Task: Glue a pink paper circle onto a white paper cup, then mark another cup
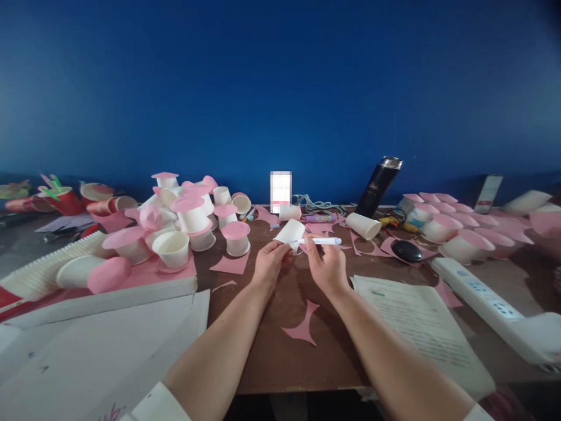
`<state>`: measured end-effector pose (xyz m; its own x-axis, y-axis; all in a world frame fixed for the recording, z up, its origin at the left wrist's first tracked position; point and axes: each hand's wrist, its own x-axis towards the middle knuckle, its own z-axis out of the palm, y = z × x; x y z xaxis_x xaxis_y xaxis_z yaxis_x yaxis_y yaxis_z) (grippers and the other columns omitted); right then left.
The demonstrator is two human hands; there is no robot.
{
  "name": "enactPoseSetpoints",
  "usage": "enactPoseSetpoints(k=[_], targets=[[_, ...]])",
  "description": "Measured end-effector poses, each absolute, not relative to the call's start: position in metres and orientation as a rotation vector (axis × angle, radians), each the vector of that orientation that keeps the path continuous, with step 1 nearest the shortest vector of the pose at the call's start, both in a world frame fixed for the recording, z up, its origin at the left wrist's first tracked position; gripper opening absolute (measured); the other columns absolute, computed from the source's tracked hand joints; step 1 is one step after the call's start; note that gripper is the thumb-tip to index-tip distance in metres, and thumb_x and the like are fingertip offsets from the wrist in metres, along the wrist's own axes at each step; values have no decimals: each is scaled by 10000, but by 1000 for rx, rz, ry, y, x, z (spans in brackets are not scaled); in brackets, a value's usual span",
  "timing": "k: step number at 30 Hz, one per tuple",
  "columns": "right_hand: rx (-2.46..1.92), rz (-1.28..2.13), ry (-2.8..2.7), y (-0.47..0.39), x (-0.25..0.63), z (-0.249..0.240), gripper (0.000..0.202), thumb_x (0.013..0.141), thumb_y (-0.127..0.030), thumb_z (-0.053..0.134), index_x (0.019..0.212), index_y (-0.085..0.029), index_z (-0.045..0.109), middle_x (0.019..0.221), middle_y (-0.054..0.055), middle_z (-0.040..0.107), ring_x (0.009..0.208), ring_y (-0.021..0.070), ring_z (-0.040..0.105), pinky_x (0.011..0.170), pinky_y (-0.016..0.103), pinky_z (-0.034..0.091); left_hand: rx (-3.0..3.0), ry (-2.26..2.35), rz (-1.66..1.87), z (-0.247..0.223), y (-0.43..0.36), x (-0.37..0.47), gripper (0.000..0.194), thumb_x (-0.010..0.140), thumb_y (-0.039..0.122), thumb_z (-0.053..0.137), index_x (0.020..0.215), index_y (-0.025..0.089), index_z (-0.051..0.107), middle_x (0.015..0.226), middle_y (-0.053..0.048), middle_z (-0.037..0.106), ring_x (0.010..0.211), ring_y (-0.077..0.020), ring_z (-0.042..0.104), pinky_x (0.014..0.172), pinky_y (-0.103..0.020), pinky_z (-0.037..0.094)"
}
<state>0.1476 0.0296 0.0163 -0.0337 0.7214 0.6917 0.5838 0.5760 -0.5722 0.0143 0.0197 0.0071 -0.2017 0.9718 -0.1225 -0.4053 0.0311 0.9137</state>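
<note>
My left hand pinches a white paper cup between thumb and fingers at its near edge, and the cup sits tilted in front of me at the middle of the brown table. My right hand is closed around a white pen, gripping it almost level, with its narrow end pointing to 9 o'clock, at the cup.

Taking the cup as the centre of the clock, a phone with a bright screen stands at 12 o'clock, and a short cup lies just in front of it. At 2 o'clock a black flask leans to the right. Another cup lies on its side at 3 o'clock, with a black mouse farther out and a group of pink-topped cups beyond that. A printed sheet and a white power strip are at 4 o'clock.

A pink scrap lies at 6 o'clock, between my forearms. From 9 to 10 o'clock, cups with pink discs crowd together in a heap.
</note>
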Motion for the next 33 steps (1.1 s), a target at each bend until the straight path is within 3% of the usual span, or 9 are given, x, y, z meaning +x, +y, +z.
enactPoseSetpoints(k=[14, 22, 33], targets=[[-1065, 166, -1713, 27, 148, 21, 286, 913, -378, 469, 949, -176, 669, 924, 94, 713, 879, 219, 656, 805, 319, 488, 1084, 1307, 1354, 13, 13, 14, 125, 639, 259, 602, 580, 151, 622, 547, 8, 530, 534, -102, 433, 516, -226, 299], [-1059, 160, -1706, 27, 146, 21, 290, 920, -371, 456, 939, -183, 675, 947, 98, 709, 902, 219, 648, 813, 320, 482, 1145, 1361, 1335, 16, 11, 15, 117, 643, 248, 583, 647, 152, 651, 581, 11, 537, 557, -107, 437, 529, -225, 308], [-1084, 135, -1713, 27, 148, 20, 284, 915, -374, 465, 938, -186, 676, 950, 94, 713, 887, 219, 652, 780, 308, 481, 1178, 1335, 1374, 10, 13, 12, 144, 652, 254, 561, 543, 159, 570, 557, 15, 518, 550, -106, 429, 527, -232, 294]])
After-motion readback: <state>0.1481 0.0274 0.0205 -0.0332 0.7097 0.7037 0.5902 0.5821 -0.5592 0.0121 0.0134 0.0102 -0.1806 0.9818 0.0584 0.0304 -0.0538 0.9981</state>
